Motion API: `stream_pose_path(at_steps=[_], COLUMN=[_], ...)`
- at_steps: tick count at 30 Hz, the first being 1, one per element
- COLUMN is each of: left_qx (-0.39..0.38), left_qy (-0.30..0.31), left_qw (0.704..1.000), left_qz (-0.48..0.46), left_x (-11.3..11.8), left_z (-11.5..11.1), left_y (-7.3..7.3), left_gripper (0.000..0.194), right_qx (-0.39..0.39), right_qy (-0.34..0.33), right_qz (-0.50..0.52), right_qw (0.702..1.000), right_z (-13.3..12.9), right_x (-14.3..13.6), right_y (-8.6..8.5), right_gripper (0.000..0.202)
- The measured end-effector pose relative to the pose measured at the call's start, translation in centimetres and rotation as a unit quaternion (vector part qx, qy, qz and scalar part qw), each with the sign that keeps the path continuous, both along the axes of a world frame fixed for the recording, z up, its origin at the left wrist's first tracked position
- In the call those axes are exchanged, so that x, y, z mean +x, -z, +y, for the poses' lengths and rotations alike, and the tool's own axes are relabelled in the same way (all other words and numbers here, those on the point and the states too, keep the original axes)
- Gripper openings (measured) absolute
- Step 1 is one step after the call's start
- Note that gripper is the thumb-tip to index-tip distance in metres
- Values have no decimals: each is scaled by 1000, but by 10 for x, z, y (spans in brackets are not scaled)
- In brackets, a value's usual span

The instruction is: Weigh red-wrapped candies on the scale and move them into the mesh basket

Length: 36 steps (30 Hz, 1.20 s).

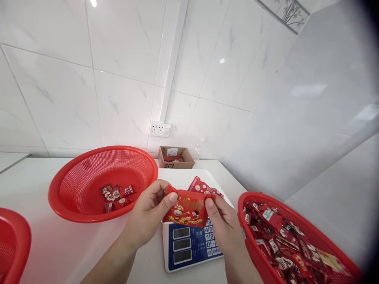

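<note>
A red printed packet [187, 209] with gold figures is held level above a digital scale [195, 246]. My left hand [154, 211] pinches its left end between thumb and fingers. At the other end, my right hand [223, 219] grips the right corner the same way. Behind the packet, a second red packet with pale round marks [204, 186] shows in part over the scale's white plate; whether it rests there is hard to tell. The scale's blue panel has dark displays and number keys, some hidden by my right hand.
A red basket [103, 215] with several small wrapped pieces stands left of the scale. Another red basket [250, 236], full of packets, is at right; a third [22, 236] at far left. Behind are a cardboard box [177, 163], a clear bottle [197, 151] and the tiled wall.
</note>
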<state>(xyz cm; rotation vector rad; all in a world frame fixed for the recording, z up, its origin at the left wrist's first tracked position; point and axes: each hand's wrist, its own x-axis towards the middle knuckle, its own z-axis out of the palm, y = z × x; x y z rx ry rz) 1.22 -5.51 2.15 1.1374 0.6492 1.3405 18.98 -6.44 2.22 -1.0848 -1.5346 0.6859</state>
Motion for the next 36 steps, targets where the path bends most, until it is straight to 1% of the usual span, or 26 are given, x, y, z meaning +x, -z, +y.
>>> stream_pose_path(at_steps=[2, 4, 7, 9, 11, 14, 15, 16, 18, 19, 21, 23, 25, 27, 30, 32, 33, 34, 35, 36], left_qx=[7, 12, 22, 36, 46, 47, 46, 43, 34, 30, 20, -4, -49, -99, -144, -152, -157, -165, -177, -188], left_qy=[-11, -23, -74, -120, -154, -171, -167, -159, -128, -103, -30, 52, 110, 148, 186, 187, 179, 166, 151, 132], left_qw=[1000, 999, 996, 990, 982, 975, 976, 977, 984, 988, 994, 995, 991, 984, 972, 970, 971, 972, 973, 973], left_qz=[17, 29, 40, 60, 94, 132, 134, 132, 120, 114, 101, 83, 55, 33, 26, 17, 7, -6, -19, -31], left_x=[0, 0, 0, -1, -3, -4, -4, -2, 3, 7, 18, 29, 38, 45, 50, 50, 50, 49, 47, 45], left_z=[1, 3, 8, 12, 15, 18, 19, 18, 16, 15, 9, 3, -4, -9, -10, -9, -8, -8, -7, -6], left_y=[1, 3, 4, 5, 6, 7, 7, 8, 9, 9, 11, 14, 18, 23, 28, 27, 24, 21, 17, 14], left_gripper=[30, 29, 24, 26, 30, 31, 31, 31, 33, 34, 38, 44, 47, 46, 39, 36, 36, 36, 35, 33], right_qx=[-10, -20, -30, -46, -67, -88, -85, -77, -55, -48, -39, -21, 6, 12, -15, -50, -70, -92, -119, -133], right_qy=[17, 18, 44, 73, 107, 169, 171, 156, 90, 50, -25, -81, -121, -150, -189, -193, -172, -135, -77, 3], right_qz=[7, 10, -13, -54, -116, -183, -183, -173, -129, -105, -75, -83, -112, -125, -136, -139, -141, -150, -168, -200], right_qw=[1000, 1000, 998, 995, 985, 964, 964, 969, 986, 992, 996, 993, 986, 981, 972, 970, 972, 975, 976, 971], right_z=[-3, -2, 11, 26, 40, 50, 49, 46, 35, 28, 12, -3, -16, -25, -36, -43, -46, -49, -51, -53], right_x=[-1, -2, 3, 10, 19, 32, 34, 34, 32, 29, 23, 17, 15, 18, 37, 58, 72, 87, 103, 121], right_y=[0, 1, 4, 8, 14, 25, 28, 31, 35, 35, 31, 25, 18, 15, 19, 25, 27, 29, 31, 31], right_gripper=[40, 41, 43, 42, 42, 49, 49, 47, 41, 38, 32, 26, 21, 21, 25, 31, 33, 34, 33, 32])
